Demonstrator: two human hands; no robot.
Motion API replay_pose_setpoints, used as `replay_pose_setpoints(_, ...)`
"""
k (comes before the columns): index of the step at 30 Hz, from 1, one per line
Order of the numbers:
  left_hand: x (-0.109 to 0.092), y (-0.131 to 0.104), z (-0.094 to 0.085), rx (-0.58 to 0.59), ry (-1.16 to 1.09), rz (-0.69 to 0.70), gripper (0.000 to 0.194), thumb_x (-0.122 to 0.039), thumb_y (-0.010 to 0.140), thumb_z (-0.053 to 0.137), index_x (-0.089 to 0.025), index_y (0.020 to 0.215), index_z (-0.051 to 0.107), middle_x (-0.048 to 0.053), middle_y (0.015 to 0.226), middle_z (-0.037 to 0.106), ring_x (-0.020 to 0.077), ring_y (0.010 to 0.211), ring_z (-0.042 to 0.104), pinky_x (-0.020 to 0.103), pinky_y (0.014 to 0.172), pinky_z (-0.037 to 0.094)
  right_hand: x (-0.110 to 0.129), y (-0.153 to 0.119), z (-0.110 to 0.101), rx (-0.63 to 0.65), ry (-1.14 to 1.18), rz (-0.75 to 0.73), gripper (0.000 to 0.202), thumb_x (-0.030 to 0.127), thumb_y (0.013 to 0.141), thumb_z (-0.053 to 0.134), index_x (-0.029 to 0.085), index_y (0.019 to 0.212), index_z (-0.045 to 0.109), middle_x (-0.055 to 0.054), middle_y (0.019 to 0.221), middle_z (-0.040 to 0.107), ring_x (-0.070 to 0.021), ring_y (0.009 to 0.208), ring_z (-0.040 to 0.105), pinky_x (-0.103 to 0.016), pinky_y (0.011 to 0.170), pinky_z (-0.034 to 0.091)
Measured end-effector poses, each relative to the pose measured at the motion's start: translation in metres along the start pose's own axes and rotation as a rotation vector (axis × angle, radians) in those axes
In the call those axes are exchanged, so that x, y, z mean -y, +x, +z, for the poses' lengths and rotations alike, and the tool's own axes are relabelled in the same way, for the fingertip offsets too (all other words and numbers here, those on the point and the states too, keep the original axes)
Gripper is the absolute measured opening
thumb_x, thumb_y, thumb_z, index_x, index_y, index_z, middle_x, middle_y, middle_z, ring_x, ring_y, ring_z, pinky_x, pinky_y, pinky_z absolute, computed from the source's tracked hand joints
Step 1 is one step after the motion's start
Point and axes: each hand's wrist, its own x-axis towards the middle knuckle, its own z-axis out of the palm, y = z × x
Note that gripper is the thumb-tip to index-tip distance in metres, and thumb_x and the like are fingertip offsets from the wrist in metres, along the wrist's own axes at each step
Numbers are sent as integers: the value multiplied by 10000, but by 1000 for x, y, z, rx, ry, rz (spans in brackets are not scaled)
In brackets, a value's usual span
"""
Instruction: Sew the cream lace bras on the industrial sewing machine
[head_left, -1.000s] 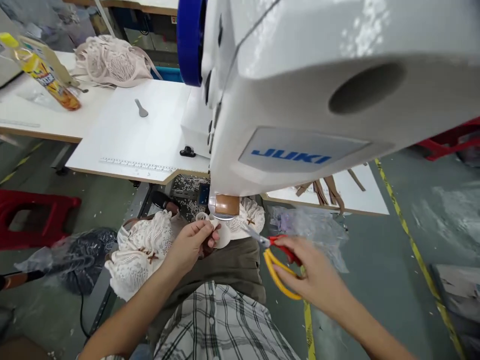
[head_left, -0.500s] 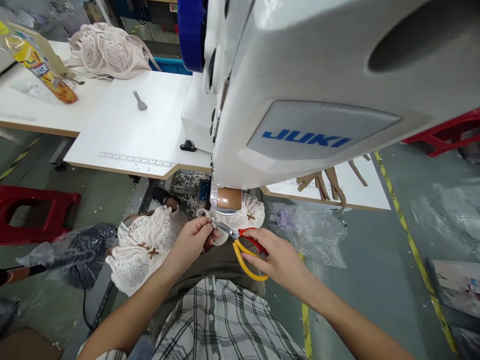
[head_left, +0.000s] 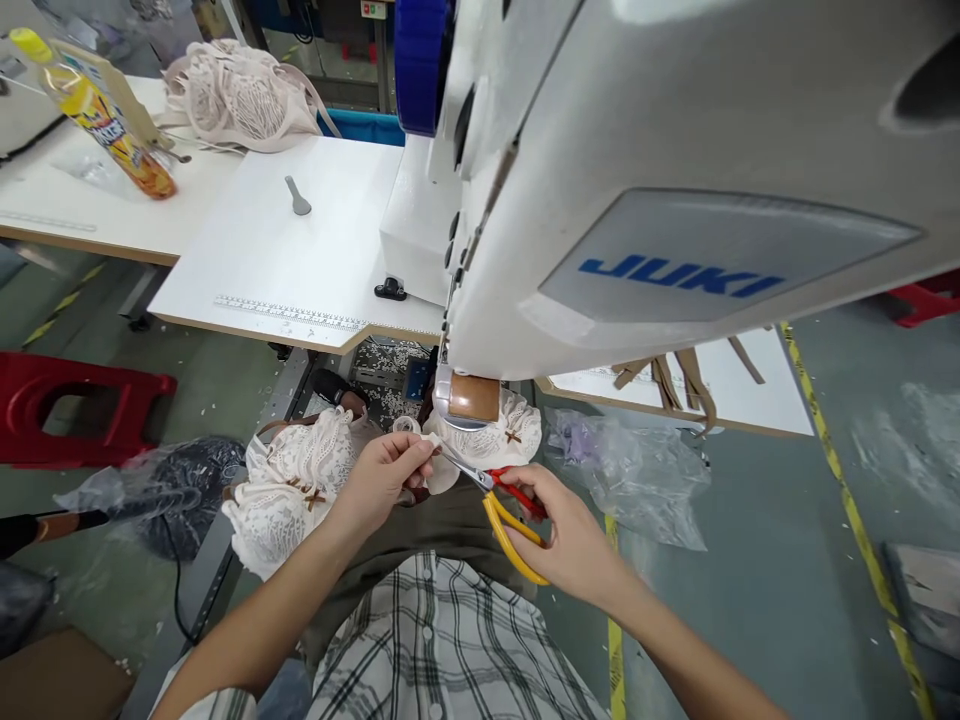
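Observation:
My right hand [head_left: 566, 530] holds scissors [head_left: 517, 540] with one red and one yellow handle; their blades point left at the fabric edge. The fingertips of my left hand [head_left: 386, 480] pinch the edge of a white lace piece [head_left: 487, 430], which lies under the sewing machine's head and bears a small brown bow. Left of my left hand hangs a bunch of white lace pieces [head_left: 292, 485] with brown bows. Whether the blades touch the fabric, I cannot tell.
The large white sewing machine [head_left: 675, 100] fills the upper right. Its table [head_left: 262, 240] carries a ruler strip and a grey tool [head_left: 298, 196]. Beyond stand a bottle [head_left: 105, 120] and a lace pile [head_left: 240, 95]. Brown straps [head_left: 694, 380] lie right; a red stool [head_left: 75, 410] is left.
The scissors have shifted slightly right and down, their blades now more open to view beside the fabric edge. The whole view has shifted a little, moving the machine right.

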Motion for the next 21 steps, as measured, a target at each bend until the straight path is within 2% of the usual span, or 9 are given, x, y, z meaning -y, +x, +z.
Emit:
replay_pose_setpoints(6,-2,-2,1,-22,270,62,305,-409,887,599,-146,732,608,5,686,616,78,550,446,196,531,366,7,15,7,11,4,-9,367,282,795,631,253,1148,531,-48,1079,621,-213,897,609,-352,775,498)
replay_pose_setpoints(13,-1,-3,-3,-24,299,83,346,-418,907,574,-148,690,589,-8,641,555,78,543,401,202,523,339,8,18,0,82,67,75,327,344,843,633,279,1161,591,-35,1092,652,-197,878,634,-308,711,502)
replay_pose_setpoints(15,0,-3,-1,-44,222,70,355,-435,891,607,-148,684,587,-17,615,526,75,540,401,197,517,326,6,12,0,74,76,110,304,371,858,618,274,1146,612,-40,1034,665,-196,837,638,-300,670,499)
replay_pose_setpoints(18,2,-4,2,-98,-23,28,325,-423,824,703,-147,697,589,-50,564,459,52,498,340,178,489,278,-3,0,-3,32,81,165,296,397,863,605,268,1128,629,-37,915,668,-183,720,625,-289,600,488)
replay_pose_setpoints(21,1,-4,5,-106,-150,6,332,-436,772,744,-141,715,602,-85,519,359,36,455,229,172,445,193,-20,-4,-21,-62,17,192,312,430,868,600,266,1133,627,-29,837,658,-177,645,604,-286,556,474)
